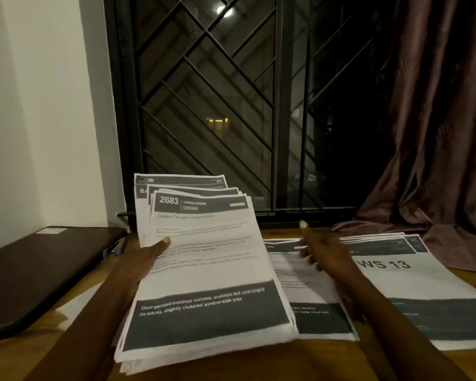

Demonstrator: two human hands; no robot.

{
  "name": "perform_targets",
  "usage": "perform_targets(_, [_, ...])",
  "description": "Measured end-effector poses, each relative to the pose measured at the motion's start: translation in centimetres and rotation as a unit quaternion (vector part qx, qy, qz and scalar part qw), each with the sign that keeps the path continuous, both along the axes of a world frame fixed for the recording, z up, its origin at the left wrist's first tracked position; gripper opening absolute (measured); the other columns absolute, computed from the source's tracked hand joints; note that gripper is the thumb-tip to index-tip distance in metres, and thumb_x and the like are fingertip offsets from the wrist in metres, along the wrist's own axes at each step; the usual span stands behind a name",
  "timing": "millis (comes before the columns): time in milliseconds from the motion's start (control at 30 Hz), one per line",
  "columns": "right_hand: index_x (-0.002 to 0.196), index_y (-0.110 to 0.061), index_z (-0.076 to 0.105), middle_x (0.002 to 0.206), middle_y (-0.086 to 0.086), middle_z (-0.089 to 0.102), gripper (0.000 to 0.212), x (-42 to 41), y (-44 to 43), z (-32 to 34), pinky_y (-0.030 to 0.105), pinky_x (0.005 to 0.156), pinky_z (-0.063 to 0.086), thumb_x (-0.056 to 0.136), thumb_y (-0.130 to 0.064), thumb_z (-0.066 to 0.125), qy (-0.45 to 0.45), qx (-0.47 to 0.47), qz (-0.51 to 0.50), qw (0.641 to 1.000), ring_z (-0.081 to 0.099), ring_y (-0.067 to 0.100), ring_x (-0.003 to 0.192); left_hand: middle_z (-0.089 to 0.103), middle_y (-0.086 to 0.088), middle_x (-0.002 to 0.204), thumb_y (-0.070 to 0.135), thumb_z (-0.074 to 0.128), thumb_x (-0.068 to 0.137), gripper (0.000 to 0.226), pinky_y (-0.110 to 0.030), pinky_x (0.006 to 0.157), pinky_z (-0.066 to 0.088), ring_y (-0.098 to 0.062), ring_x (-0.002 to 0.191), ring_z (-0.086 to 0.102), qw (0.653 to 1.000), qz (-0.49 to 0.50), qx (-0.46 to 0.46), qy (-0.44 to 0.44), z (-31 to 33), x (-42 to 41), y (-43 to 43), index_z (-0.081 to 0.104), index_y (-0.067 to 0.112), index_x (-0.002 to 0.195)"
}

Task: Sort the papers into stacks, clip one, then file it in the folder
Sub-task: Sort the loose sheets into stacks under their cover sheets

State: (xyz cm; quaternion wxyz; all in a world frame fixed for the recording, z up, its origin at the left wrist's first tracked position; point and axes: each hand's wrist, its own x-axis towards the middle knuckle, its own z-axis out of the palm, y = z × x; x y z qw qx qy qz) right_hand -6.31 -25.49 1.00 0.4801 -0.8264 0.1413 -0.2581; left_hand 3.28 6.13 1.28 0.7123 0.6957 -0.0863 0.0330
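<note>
Starting at my left, a dark closed laptop [39, 273] lies on the wooden bench [327, 358]. Next, my left hand [143, 259] grips a fanned sheaf of papers [204, 270], thumb pinching the top sheet headed 2683, raised above the bench. My right hand [324, 251] hovers with fingers spread loosely over a middle stack [313, 306]. Just beside it lies another stack [423, 284]. A curtain [437, 133] hangs far right.

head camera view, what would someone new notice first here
The fanned stack of papers fills the centre, held up by the left hand, its top sheet headed 2683. The right hand hovers open above sheets lying on the wooden table. Behind stands a dark barred window.
</note>
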Motion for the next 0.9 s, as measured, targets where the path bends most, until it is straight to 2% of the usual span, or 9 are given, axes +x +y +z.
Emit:
perform_targets(100, [0.094,-0.014,0.064,0.085,0.002,0.071,0.036,-0.2,1.8,0.8,0.024,0.062,0.051,0.081,-0.048,0.067,0.029,0.083,0.093,0.992,0.065,0.015,0.075,0.073,-0.007,0.105,0.014,0.061,0.095,0.024,-0.008,0.05,0.047,-0.008,0.065,0.067,1.0,-0.025,-0.016,0.002,0.2,-0.4,-2.7,0.06,0.005,0.117])
perform_targets(167, [0.092,-0.012,0.063,0.086,0.003,0.071,0.032,0.0,1.7,0.3,0.019,0.055,0.05,0.074,-0.033,0.079,0.007,0.087,0.073,0.993,0.065,0.012,0.07,0.077,-0.002,0.078,0.014,0.064,0.093,0.02,-0.017,0.048,0.054,-0.01,0.059,0.072,0.998,-0.058,-0.017,0.025,-0.2,-0.1,-4.0,0.062,0.003,0.11])
perform_targets(300, [0.093,-0.017,0.059,0.089,-0.006,0.065,0.042,-0.1,1.2,-0.2,0.022,0.059,0.045,0.068,-0.042,0.082,-0.002,0.032,0.005,0.999,0.061,0.008,0.078,0.074,-0.013,0.109,0.029,0.069,0.083,0.045,-0.043,0.077,0.059,-0.029,0.091,0.074,0.992,-0.118,-0.018,0.029,-1.1,0.2,-5.3,0.062,0.01,0.123])
perform_targets(433, [0.092,-0.014,0.058,0.089,-0.001,0.068,0.036,0.5,1.5,-0.3,0.023,0.058,0.045,0.07,-0.029,0.083,-0.008,0.086,0.022,0.996,0.066,0.016,0.081,0.077,-0.002,0.093,0.025,0.062,0.091,0.023,-0.027,0.057,0.059,-0.019,0.079,0.075,0.991,-0.125,-0.039,0.013,-1.8,0.5,-4.7,0.064,0.016,0.112])
perform_targets(533, [0.087,-0.009,0.063,0.086,0.004,0.073,0.023,0.6,1.8,-0.1,0.027,0.062,0.053,0.073,-0.013,0.081,-0.046,0.14,0.047,0.988,0.07,0.02,0.08,0.074,-0.01,0.109,0.035,0.072,0.079,0.051,-0.04,0.073,0.061,-0.029,0.096,0.073,0.987,-0.149,-0.06,0.015,-1.8,0.2,-3.6,0.061,0.014,0.124])
perform_targets(633, [0.086,-0.008,0.066,0.086,0.003,0.073,0.008,0.6,1.8,-0.3,0.02,0.055,0.051,0.081,-0.009,0.073,-0.039,0.132,0.056,0.989,0.069,0.014,0.073,0.071,-0.013,0.117,0.054,0.091,0.05,0.09,-0.053,0.091,0.055,-0.034,0.105,0.069,0.983,-0.163,-0.078,0.026,-1.8,-0.1,-2.9,0.062,0.016,0.126])
perform_targets(700, [0.082,-0.01,0.068,0.085,0.003,0.073,0.004,0.8,1.4,-0.3,0.029,0.063,0.056,0.086,-0.011,0.068,-0.025,0.118,0.035,0.992,0.069,0.018,0.076,0.071,-0.013,0.118,0.048,0.088,0.062,0.077,-0.049,0.089,0.056,-0.031,0.103,0.071,0.984,-0.159,-0.078,0.023,-1.9,0.1,-2.9,0.062,0.013,0.125])
perform_targets(767, [0.068,-0.015,0.065,0.074,0.002,0.069,0.02,0.9,0.2,-0.5,0.035,0.07,0.052,0.088,-0.014,0.065,-0.025,0.053,-0.031,0.998,0.065,0.022,0.073,0.072,-0.013,0.113,0.033,0.077,0.079,0.05,-0.035,0.07,0.06,-0.022,0.088,0.074,0.991,-0.114,-0.068,0.014,-1.8,0.3,-2.6,0.063,0.01,0.121])
perform_targets(900, [0.058,-0.014,0.058,0.063,0.006,0.063,0.029,-0.7,-3.8,0.1,0.024,0.056,0.038,0.087,-0.014,0.063,-0.022,-0.063,-0.184,0.981,0.061,0.027,0.069,0.067,-0.014,0.121,0.021,0.069,0.086,0.025,-0.027,0.052,0.058,-0.013,0.066,0.074,0.992,-0.061,-0.109,0.026,-1.8,1.1,-0.5,0.063,0.014,0.11])
